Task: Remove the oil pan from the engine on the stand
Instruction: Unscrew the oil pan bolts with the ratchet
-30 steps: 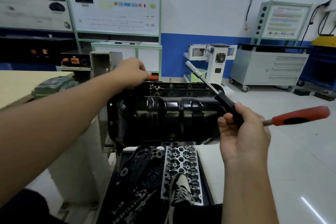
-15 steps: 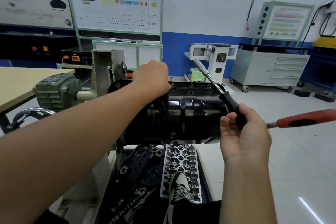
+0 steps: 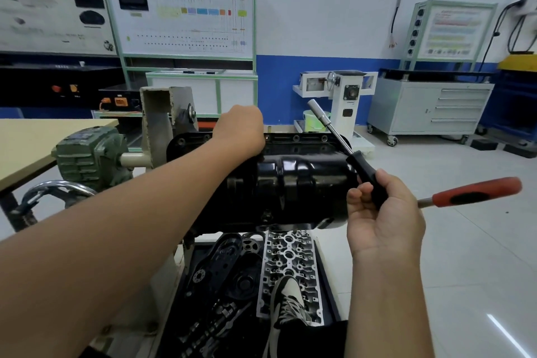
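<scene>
Pan (image 3: 290, 183) sits on the engine, on the stand (image 3: 157, 125); it has rolled away since a second ago, flange (image 3: 302, 138) now facing up. Left hand (image 3: 239, 132) shifted right along the far flange, fist curled over it; what it pinches, cannot tell. Right hand (image 3: 380, 212) grips nut driver (image 3: 345, 148) and red-handled tool (image 3: 476, 192), clear of the pan. Open floor to the right; head (image 3: 287, 267) lies below.

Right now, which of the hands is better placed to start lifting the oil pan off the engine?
Probably the left hand: it already rests on the far flange of the black oil pan. The right hand is busy, gripping a black-handled socket driver and a red-handled tool.
</scene>
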Demonstrator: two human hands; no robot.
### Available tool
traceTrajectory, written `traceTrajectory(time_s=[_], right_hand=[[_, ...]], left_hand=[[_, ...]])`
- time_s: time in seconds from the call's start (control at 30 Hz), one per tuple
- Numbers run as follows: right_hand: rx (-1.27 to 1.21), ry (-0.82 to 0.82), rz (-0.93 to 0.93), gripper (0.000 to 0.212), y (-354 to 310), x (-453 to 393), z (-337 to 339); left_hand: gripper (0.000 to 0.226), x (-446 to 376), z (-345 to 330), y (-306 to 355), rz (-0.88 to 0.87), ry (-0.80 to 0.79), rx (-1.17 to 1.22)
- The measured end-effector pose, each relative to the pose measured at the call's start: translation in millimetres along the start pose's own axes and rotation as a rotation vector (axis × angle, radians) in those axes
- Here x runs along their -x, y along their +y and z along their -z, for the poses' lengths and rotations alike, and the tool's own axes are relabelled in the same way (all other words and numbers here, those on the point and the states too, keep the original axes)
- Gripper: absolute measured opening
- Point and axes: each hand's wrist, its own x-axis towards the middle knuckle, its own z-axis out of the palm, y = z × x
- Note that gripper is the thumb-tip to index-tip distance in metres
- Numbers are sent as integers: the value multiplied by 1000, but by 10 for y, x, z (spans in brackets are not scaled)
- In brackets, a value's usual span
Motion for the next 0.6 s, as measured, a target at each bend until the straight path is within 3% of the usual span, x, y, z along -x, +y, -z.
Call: traceTrajectory(time_s=[0.27, 0.47, 0.6], right_hand=[[31, -52, 49, 19, 148, 85, -156], [23, -116, 37, 16, 305, 195, -442], [0, -117, -1, 19, 360, 219, -584]], left_hand=[[16, 119, 150, -311, -250, -325, 405], [9, 88, 120, -395, -257, -240, 460], [15, 53, 106, -415, -307, -269, 409]])
